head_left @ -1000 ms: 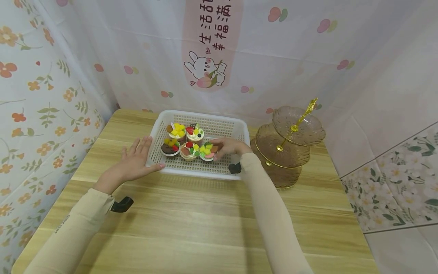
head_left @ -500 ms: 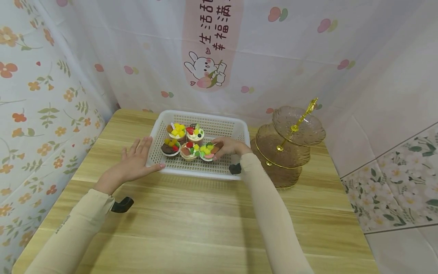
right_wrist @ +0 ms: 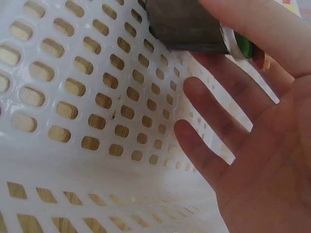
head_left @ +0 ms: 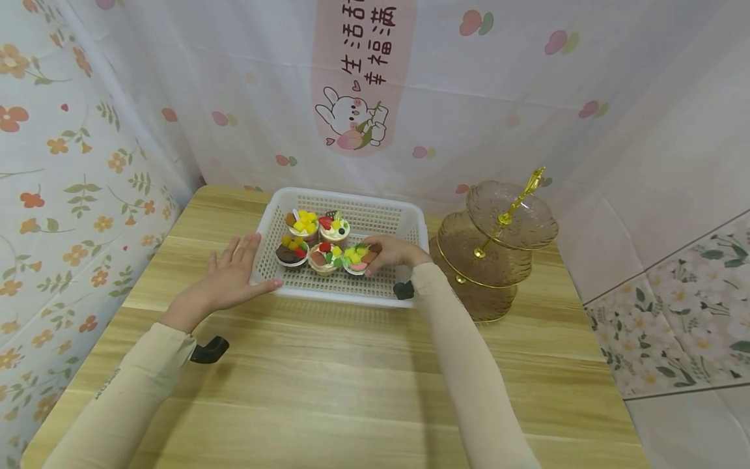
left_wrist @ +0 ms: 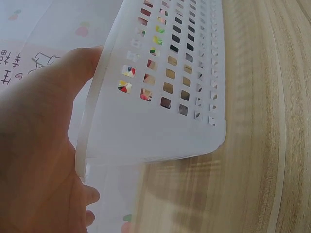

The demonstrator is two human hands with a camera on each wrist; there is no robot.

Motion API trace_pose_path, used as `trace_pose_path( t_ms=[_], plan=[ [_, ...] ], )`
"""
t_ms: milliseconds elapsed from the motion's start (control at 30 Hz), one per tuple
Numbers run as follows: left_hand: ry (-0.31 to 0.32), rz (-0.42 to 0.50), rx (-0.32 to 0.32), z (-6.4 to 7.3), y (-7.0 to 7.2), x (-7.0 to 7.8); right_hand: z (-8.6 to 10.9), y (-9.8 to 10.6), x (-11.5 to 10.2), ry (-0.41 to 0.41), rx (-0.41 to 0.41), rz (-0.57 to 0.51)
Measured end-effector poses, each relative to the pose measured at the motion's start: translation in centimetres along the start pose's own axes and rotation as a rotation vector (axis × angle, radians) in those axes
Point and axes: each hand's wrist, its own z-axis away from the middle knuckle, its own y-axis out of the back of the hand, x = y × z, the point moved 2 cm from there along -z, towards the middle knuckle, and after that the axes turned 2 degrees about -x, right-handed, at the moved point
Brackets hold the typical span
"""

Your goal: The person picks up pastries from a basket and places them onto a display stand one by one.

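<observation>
A white perforated plastic basket (head_left: 346,300) holds several small dessert cups topped with fruit-like pieces. My left hand (head_left: 230,281) rests at the basket's left end, fingers straight, its thumb over the rim in the left wrist view. Inside the basket, my right hand (head_left: 394,253) holds the front-right dessert cup (head_left: 354,259) between thumb and fingers. That cup's dark body (right_wrist: 189,26) shows in the right wrist view, tilted, with the other fingers spread below it. Beside it sit a cup with a strawberry piece (head_left: 324,257) and a chocolate-topped cup (head_left: 291,253).
A three-tier brownish clear stand (head_left: 486,251) with a gold handle stands right of the basket, close to the right forearm. Everything is on a wooden table (head_left: 328,384). A printed curtain (head_left: 234,85) hangs behind it, and a tiled wall (head_left: 691,312) is at the right.
The right hand's hold on the dessert cup has shifted very slightly, with its wrist a little further right. The left hand and the basket stay in place.
</observation>
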Motion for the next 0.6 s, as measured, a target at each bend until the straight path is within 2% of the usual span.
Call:
trace_pose_path(
  t_ms=[133, 367, 600],
  plan=[
    [0.001, 0.008, -0.004, 0.0, 0.0, 0.0, 0.3, 0.2, -0.2, 0.005, 0.052, -0.028],
    [-0.002, 0.008, 0.002, 0.0, 0.0, 0.0, 1.6, 1.3, -1.3, 0.071, 0.248, -0.1],
    [-0.003, 0.005, -0.002, 0.0, 0.1, 0.1, 3.6, 2.1, -3.2, 0.12, 0.393, -0.153]
  ],
)
